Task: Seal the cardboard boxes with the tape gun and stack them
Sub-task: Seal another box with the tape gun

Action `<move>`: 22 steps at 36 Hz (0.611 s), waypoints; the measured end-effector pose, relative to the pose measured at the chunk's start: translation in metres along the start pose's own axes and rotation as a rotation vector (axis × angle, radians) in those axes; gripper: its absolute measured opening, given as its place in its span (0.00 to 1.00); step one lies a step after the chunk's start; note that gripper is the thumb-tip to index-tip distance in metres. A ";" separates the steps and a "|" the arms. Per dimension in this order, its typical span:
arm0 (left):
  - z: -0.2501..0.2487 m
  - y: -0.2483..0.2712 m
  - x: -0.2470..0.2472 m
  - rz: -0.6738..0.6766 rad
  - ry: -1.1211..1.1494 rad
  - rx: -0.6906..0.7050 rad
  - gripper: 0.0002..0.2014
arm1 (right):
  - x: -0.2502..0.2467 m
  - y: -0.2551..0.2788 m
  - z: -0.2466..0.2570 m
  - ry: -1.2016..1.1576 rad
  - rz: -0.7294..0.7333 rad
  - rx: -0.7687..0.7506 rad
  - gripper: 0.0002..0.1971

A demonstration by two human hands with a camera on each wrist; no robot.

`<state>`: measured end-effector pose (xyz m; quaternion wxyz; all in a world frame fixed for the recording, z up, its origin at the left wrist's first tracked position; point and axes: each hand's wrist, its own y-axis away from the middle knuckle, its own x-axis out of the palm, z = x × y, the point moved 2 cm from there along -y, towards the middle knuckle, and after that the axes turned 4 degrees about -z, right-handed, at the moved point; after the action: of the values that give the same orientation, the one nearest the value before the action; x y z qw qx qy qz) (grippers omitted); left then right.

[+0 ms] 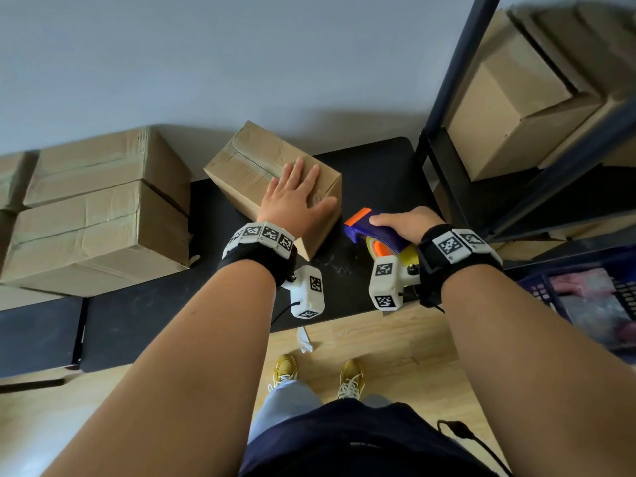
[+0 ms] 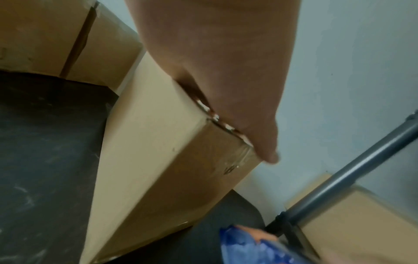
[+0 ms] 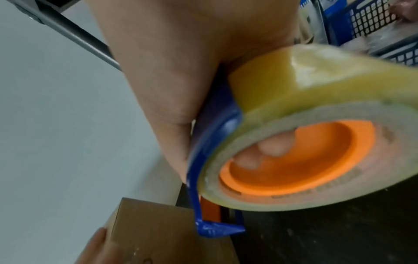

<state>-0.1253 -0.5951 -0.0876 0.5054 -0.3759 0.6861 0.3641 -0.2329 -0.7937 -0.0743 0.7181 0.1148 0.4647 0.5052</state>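
The left hand lies flat, fingers spread, on a cardboard box set askew on the black table. Just beside it, the right hand grips a blue-and-orange tape gun, apparently resting on the table. Two taped boxes are stacked at left.

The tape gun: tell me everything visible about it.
The tape gun has a blue plastic frame, an orange front piece and an orange hub carrying a yellowish roll of clear tape. The right hand grips it from above, fingers curled through the hub. It sits low over the black table, beside the small cardboard box's right end, not touching it.
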 end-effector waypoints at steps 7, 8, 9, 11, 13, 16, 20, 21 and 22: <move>-0.011 0.004 0.006 -0.052 -0.026 -0.121 0.33 | -0.012 0.005 -0.001 -0.066 -0.092 0.003 0.32; -0.014 0.003 0.005 -0.047 -0.008 -0.137 0.33 | -0.013 0.006 0.000 -0.069 -0.101 -0.002 0.34; -0.016 0.001 0.004 -0.039 0.021 -0.150 0.32 | -0.014 0.007 0.000 -0.070 -0.109 -0.005 0.34; -0.019 -0.002 -0.004 -0.043 0.150 -0.171 0.30 | -0.017 0.009 0.003 -0.070 -0.122 -0.019 0.33; -0.011 -0.004 -0.014 -0.098 0.319 -0.218 0.26 | -0.020 0.012 0.007 -0.077 -0.140 -0.036 0.34; 0.013 -0.004 -0.026 -0.154 0.279 -0.233 0.24 | -0.024 0.016 0.016 -0.114 -0.162 -0.067 0.35; 0.026 0.005 -0.029 -0.004 0.119 -0.148 0.23 | -0.025 0.021 0.029 -0.140 -0.175 -0.122 0.30; 0.027 0.008 -0.031 0.014 0.108 -0.148 0.23 | -0.025 0.022 0.032 -0.143 -0.179 -0.131 0.30; 0.027 0.010 -0.033 0.036 0.090 -0.152 0.25 | -0.025 0.022 0.035 -0.149 -0.182 -0.137 0.30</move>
<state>-0.1161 -0.5625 -0.0606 0.4375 -0.4166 0.6852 0.4070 -0.2211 -0.7934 -0.0278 0.7996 0.0599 0.3831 0.4585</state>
